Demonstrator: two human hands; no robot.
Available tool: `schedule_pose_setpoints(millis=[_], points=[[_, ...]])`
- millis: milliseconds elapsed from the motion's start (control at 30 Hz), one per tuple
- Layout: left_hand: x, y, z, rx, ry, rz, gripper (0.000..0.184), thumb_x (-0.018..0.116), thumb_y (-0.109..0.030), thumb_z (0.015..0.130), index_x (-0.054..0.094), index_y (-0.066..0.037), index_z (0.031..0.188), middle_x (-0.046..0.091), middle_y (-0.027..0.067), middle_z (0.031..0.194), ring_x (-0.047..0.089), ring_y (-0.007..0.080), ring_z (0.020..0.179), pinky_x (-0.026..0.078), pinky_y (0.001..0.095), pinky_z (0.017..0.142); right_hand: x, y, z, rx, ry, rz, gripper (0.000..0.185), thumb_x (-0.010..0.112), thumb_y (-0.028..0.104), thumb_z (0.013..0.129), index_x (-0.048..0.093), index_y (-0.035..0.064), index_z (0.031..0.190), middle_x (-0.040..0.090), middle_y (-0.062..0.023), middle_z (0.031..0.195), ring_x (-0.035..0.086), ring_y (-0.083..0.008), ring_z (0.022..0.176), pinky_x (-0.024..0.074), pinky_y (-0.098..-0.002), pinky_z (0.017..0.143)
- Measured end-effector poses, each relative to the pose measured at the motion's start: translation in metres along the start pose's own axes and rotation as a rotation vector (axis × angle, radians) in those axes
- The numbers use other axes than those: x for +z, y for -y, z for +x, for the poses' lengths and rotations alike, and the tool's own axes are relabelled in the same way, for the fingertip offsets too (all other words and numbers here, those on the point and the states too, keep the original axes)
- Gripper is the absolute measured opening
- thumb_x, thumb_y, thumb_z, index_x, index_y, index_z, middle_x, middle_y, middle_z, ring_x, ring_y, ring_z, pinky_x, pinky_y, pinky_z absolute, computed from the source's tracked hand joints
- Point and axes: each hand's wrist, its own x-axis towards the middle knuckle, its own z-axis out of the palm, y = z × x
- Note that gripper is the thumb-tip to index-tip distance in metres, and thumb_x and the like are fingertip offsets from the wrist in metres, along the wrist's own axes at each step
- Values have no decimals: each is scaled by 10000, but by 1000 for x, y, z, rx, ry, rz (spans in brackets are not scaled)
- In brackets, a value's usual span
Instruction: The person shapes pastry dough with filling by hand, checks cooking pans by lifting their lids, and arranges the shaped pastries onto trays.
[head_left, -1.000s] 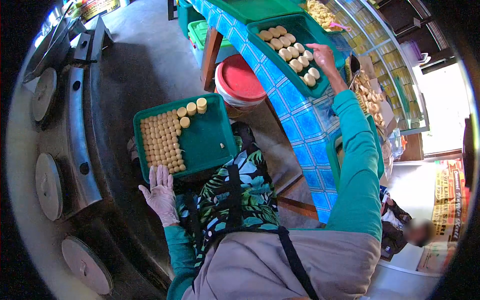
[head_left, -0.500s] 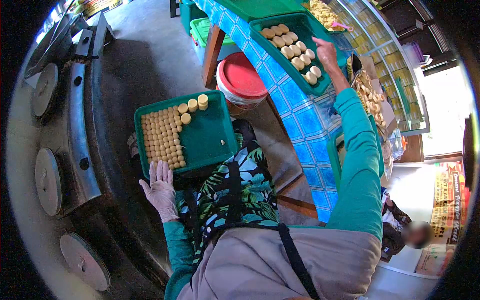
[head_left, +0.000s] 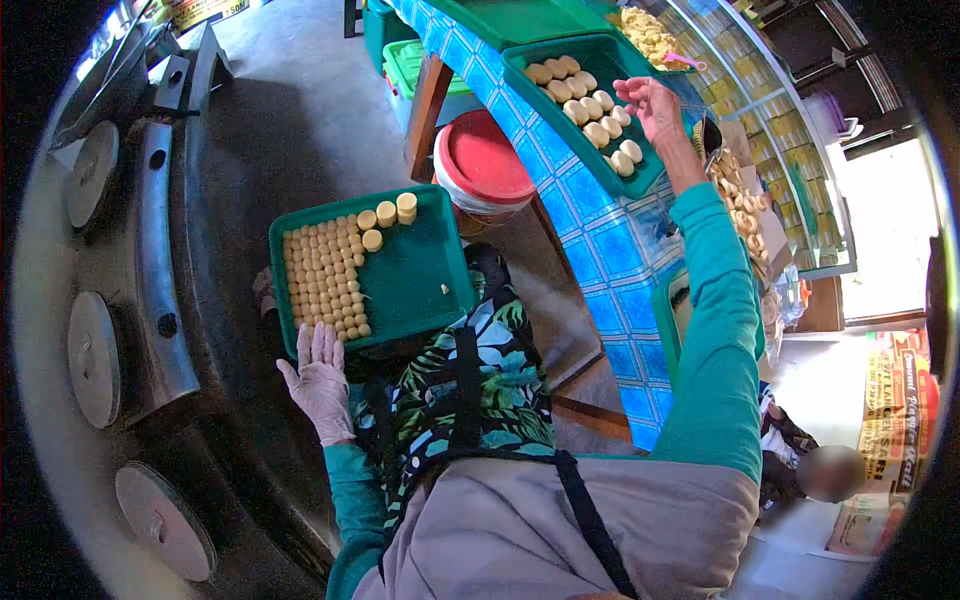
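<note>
My left hand (head_left: pixel 321 392), in a pale glove, lies with fingers spread at the near left corner of a green tray (head_left: pixel 415 285). That tray holds many small round dough pieces (head_left: pixel 322 280) in rows and a few taller pale stacks (head_left: pixel 386 212). My bare right hand (head_left: pixel 652 108) is over the right side of a second green tray (head_left: pixel 640 180) on the table, its fingers apart and slightly curled beside rows of larger pale dough pieces (head_left: pixel 597 133). Nothing shows in its grip.
A blue tiled-pattern cloth (head_left: pixel 590 235) covers the table. Below it stands a red-lidded bucket (head_left: pixel 485 158). Round metal lids (head_left: pixel 95 360) line the dark stove at left. Shaped dough (head_left: pixel 745 215) lies at right. Another person (head_left: pixel 785 450) is at lower right.
My right hand has shifted slightly, and its fingers have gone from a pointing shape to more spread. My left hand has stayed at the tray corner.
</note>
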Motion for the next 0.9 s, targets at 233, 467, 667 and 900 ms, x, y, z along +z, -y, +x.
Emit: schedule_pose_setpoints(millis=[233, 467, 667, 900], points=[[-6, -3, 1, -13, 45, -10, 755, 527, -500, 923, 324, 30, 1421, 282, 281, 1476, 292, 393, 1377, 318, 516, 1100, 23, 31, -49, 70, 351, 329, 225, 591, 81, 741, 625, 25, 956, 653, -201, 1104, 624, -295, 972, 467, -379, 771], [-7, -3, 0, 24, 25, -47, 724, 515, -498, 930, 364, 32, 1399, 295, 282, 1470, 309, 393, 1369, 292, 511, 1115, 87, 51, -92, 80, 754, 486, 165, 644, 204, 878, 613, 62, 957, 639, -163, 1083, 589, -299, 1029, 460, -392, 850], [-8, -2, -1, 48, 27, -105, 727, 509, -503, 932, 364, 39, 1394, 318, 284, 1456, 331, 393, 1355, 312, 508, 1105, 158, 42, -91, 73, 811, 343, 167, 637, 227, 903, 642, 74, 970, 663, -112, 1022, 617, -225, 966, 471, -354, 835], [-11, -3, -2, 69, 24, -94, 748, 525, -506, 921, 351, 43, 1398, 292, 281, 1468, 296, 386, 1372, 317, 515, 1094, 242, -52, -55, 349, 703, 393, 291, 583, 307, 928, 654, 43, 1027, 695, -112, 972, 658, -250, 917, 502, -410, 819]])
